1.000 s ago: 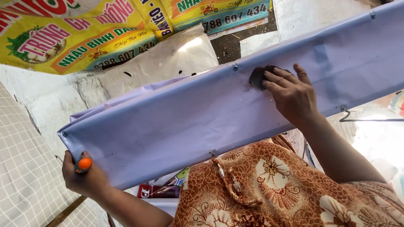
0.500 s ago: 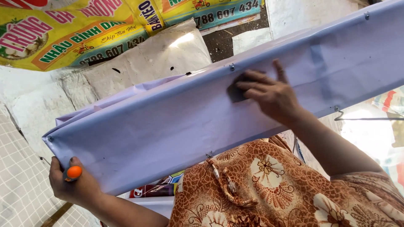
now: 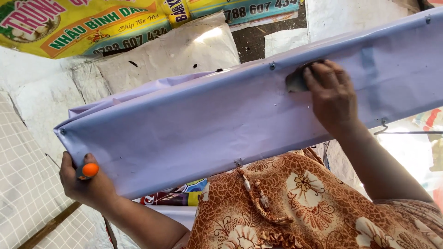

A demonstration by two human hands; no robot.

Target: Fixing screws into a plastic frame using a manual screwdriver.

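Lavender sheet (image 3: 221, 124) spans 8 to 2 o'clock over the person's patterned dress (image 3: 314, 207). Right hand (image 3: 330, 94) presses a dark pad (image 3: 296, 82) flat with its fingers; left hand (image 3: 85, 182) fists an orange-capped tool (image 3: 87, 170). Pushing hard could probably tear it at the rivets.

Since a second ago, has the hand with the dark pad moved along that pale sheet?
Yes. The right hand and its dark pad slid along the pale sheet toward the left hand, nearer the rivet.
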